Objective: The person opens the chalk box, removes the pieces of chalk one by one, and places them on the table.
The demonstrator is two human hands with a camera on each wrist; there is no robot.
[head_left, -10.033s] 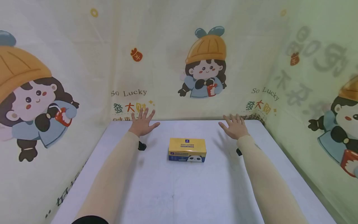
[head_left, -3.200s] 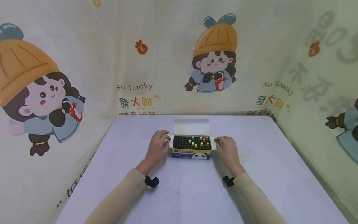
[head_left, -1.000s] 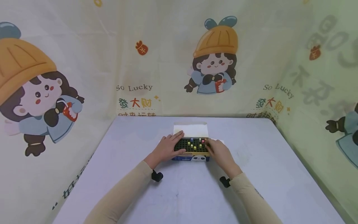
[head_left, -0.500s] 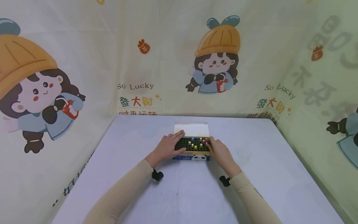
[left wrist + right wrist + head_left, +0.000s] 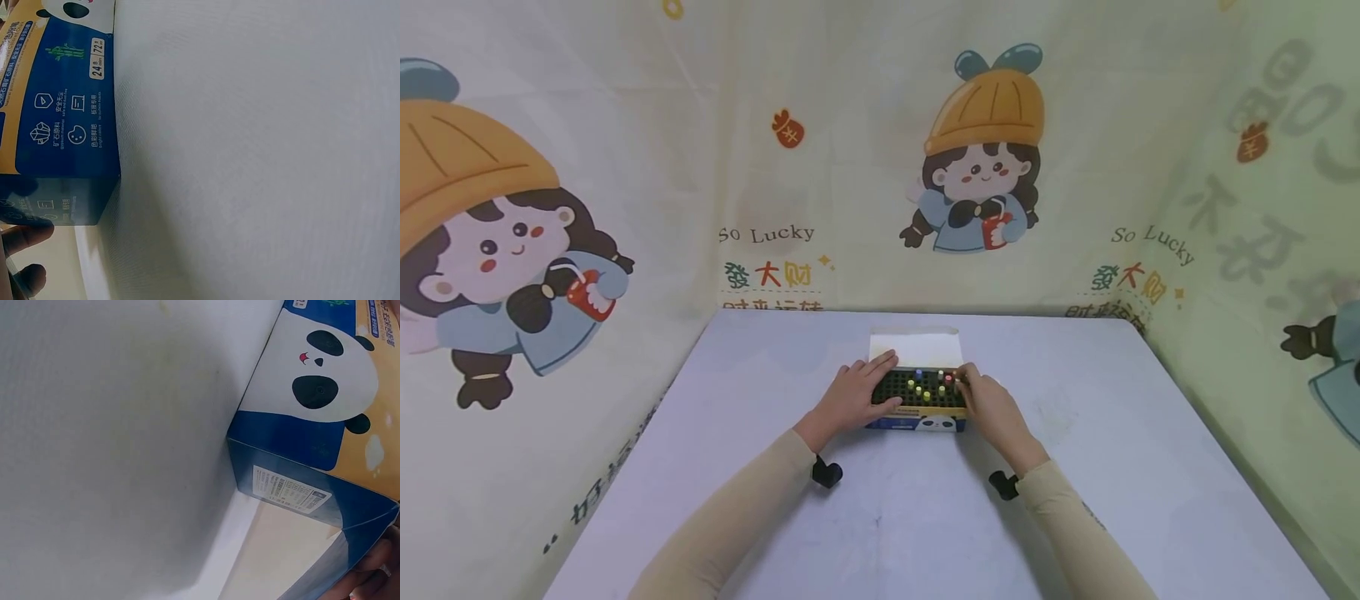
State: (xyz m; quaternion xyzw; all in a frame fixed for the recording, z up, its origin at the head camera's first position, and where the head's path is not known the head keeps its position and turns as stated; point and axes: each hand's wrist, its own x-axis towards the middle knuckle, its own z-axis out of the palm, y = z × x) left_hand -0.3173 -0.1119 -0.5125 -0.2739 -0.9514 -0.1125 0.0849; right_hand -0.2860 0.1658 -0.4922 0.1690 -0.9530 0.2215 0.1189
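Note:
A yellow and blue chalk box [image 5: 904,423] with a panda print stands with its lid [image 5: 917,348] folded back. Inside is a black holed insert [image 5: 891,383] with several coloured chalk sticks [image 5: 927,396] upright in it, mostly toward the right. My left hand [image 5: 848,395] holds the box's left end, thumb along the front edge and fingers over the back. At the right back corner, my right hand [image 5: 992,405] has its thumb and forefinger pinched at a chalk stick, whose colour the fingers largely hide. In the right wrist view, curled fingers [image 5: 375,565] show beside the raised end flap.
The box rests on a white table [image 5: 872,517]. Patterned cloth [image 5: 850,183] hangs behind the table and on both sides. A black wrist camera [image 5: 827,473] is strapped under each forearm.
The box was closed at first, then opened with both hands on its end flaps. Since then the left hand has settled on the box, and the right fingers have shifted slightly at the corner.

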